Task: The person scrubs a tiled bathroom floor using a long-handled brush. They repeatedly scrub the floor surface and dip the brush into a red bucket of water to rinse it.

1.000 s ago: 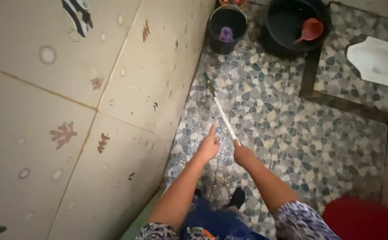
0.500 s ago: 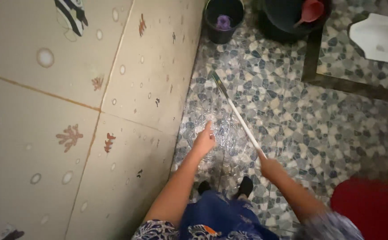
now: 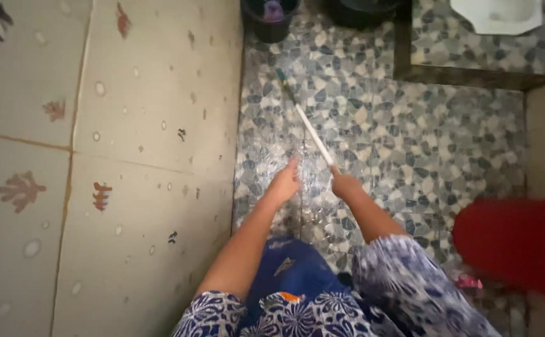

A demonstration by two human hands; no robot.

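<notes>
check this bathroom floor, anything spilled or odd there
The grey pebble-pattern tiled floor glistens in front of the hands, which looks like water rather than damage. The right hand grips a thin white-handled brush stick; the left hand is empty. Nothing else stands out.

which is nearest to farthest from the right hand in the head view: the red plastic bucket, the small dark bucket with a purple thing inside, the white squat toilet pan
1. Red plastic bucket, lower right of the right hand, beside the person.
2. Small dark bucket with a purple thing inside, top edge, by the wall.
3. White squat toilet pan, top right, on the raised step.
</notes>
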